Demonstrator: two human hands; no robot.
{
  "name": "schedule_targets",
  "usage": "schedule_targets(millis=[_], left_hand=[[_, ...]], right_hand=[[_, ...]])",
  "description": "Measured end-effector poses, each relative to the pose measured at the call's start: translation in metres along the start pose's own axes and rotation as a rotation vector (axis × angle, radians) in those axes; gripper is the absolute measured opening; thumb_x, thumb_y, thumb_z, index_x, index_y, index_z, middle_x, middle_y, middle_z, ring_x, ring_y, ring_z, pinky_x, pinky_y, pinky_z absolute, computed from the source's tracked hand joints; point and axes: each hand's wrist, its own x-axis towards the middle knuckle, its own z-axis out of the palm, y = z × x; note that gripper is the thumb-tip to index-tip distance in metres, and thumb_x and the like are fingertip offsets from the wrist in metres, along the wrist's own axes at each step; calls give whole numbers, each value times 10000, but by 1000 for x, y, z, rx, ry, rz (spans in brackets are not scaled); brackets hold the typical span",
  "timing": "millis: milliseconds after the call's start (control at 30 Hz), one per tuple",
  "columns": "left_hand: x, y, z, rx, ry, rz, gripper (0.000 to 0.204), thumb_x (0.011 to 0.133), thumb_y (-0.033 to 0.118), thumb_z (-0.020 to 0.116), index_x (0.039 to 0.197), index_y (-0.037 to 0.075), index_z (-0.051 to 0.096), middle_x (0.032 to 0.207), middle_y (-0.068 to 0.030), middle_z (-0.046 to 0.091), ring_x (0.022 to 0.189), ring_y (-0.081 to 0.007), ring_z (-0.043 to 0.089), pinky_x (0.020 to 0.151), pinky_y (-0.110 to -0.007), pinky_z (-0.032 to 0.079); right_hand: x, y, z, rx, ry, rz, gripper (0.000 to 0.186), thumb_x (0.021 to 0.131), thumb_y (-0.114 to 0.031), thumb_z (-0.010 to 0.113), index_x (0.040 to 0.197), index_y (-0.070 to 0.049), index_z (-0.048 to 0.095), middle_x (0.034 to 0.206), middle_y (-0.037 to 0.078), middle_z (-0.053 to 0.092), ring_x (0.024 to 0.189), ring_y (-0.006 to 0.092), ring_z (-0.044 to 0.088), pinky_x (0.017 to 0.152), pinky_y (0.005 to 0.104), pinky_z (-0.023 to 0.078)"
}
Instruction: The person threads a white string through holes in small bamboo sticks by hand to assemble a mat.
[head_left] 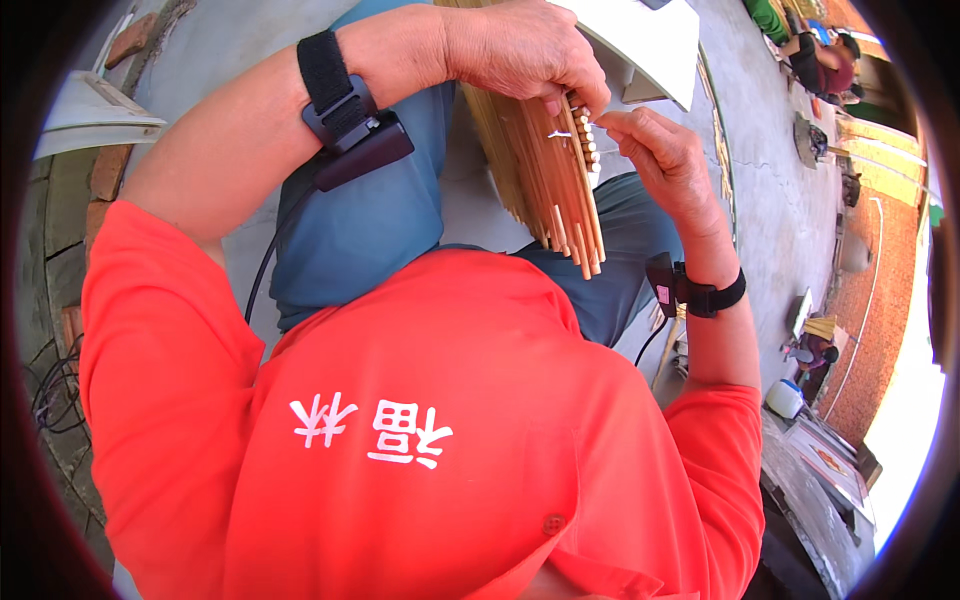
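One left hand (pixel 530 50) and one right hand (pixel 665 160) show, with two black wrist straps (pixel 322 70), one red shirt (pixel 430 330), two blue trouser legs (pixel 360 240), one white tub (pixel 785 401), and one bundle of wooden sticks (pixel 530 160) packed too closely to count singly.

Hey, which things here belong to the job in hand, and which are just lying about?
In the job:
wooden sticks, by the left hand and right hand
white string

Probably just lying about:
reddish brick
white container with blue lid
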Motion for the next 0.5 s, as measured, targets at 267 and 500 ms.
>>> schedule_targets(millis=[267, 500], left_hand=[[10, -6, 8, -6, 63, 13, 113, 669, 175, 569, 763, 183, 632, 729, -1, 617, 766, -227, 602, 639, -374, 420], [10, -8, 11, -12, 100, -19, 108, 665, 179, 564, 737, 170, 644, 715, -19, 634, 734, -238, 615, 617, -377, 428]], right_hand=[[3, 0, -8, -39, -15, 18, 144, 784, 36, 605, 907, -35, 624, 735, 94, 579, 656, 245, 578, 575, 296, 460], [6, 0, -10, -100, -23, -21, 138, 774, 45, 614, 889, -30, 625, 679, 87, 532, 592, 237, 532, 527, 305, 423]])
